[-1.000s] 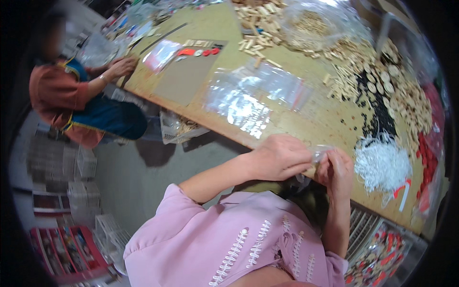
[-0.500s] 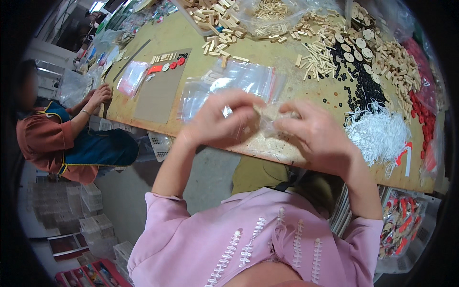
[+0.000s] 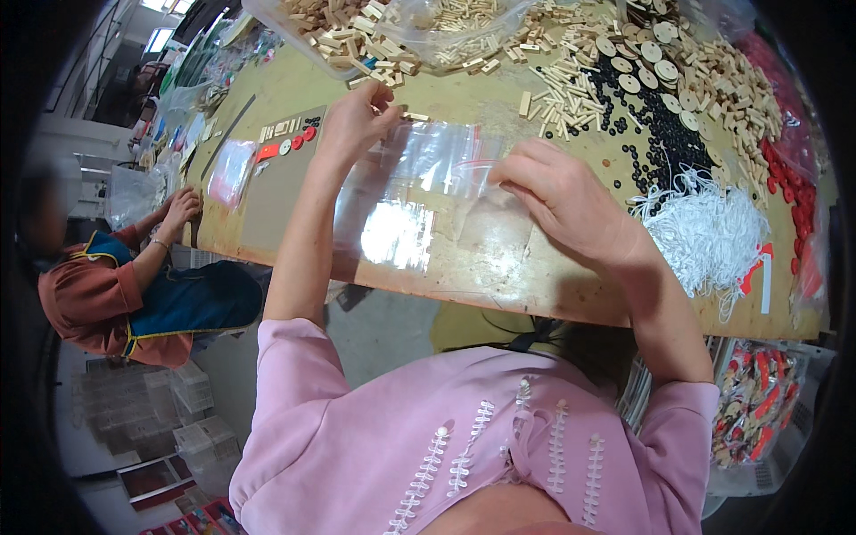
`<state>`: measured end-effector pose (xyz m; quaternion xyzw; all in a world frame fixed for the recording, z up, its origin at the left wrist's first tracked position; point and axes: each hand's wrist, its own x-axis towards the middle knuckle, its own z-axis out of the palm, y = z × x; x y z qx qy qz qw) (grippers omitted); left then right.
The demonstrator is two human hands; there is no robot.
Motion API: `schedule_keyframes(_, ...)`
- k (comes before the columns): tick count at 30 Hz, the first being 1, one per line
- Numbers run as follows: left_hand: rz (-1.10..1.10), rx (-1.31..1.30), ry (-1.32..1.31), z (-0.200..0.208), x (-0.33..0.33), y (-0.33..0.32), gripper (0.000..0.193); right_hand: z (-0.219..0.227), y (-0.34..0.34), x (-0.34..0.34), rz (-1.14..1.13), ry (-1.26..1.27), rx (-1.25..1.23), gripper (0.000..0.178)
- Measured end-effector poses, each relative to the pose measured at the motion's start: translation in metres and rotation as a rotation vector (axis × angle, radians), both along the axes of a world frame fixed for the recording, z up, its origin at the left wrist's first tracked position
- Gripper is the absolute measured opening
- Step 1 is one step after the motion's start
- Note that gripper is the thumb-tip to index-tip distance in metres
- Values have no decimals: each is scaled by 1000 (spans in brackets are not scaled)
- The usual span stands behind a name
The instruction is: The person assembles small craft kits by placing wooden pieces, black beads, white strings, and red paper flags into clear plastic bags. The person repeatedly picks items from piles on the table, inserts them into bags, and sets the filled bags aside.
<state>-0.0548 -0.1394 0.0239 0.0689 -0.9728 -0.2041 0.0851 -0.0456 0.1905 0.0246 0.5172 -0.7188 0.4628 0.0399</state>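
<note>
Change on my feed: the hands have split. Half a second ago both were over the bench (image 3: 481, 98), fingers together around clear plastic. Now they're well apart.

Right hand (image 3: 566, 196): thumb and forefinger look pinched on the upper edge of a clear bag (image 3: 490, 223), other fingers curled in. The bag hangs down from that pinch over the bench, around mid-length, between the near edge and the spread bags (image 3: 432, 160). Glare hides its outline, and I see no contents in it.

Left hand (image 3: 357, 125): up toward the bench's far edge, by the wooden blocks (image 3: 341, 40), fingers part-curled with a gap to the thumb. A small block (image 3: 415, 116) lies just beside it. Can't confirm contact or whether it has hold of anything.

My read: bag handling has gone from two hands to one. The right keeps the bag, which frees the left for the block side.

Elsewhere: brown card (image 3: 276, 205) with sticks and discs toward the bench's left end; black beads (image 3: 660, 134) and white string (image 3: 700, 236) toward the right end, string closest to the near right corner.
</note>
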Motion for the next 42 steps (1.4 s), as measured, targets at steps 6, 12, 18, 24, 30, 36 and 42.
schedule_keyframes(6,33,-122,-90,-11,-3,-10,27,3,4,-1,-22,14,54,19)
schedule_keyframes(12,-184,-51,-16,-6,0,16,17,2,1,0,-50,63,39,15)
schedule_keyframes(18,-263,-66,254,-22,13,51,11,5,1,1,-31,54,56,15)
schedule_keyframes(24,-118,870,66,-12,48,77,10,3,-2,2,-53,16,84,12)
schedule_keyframes(30,31,1503,15,-18,53,39,8,-1,-4,1,-45,18,102,11)
schedule_keyframes(36,77,1503,99,-20,45,21,11,-2,-4,-1,-51,1,138,9)
schedule_keyframes(42,176,1362,188,-29,32,4,12,-3,-5,1,-41,12,123,8)
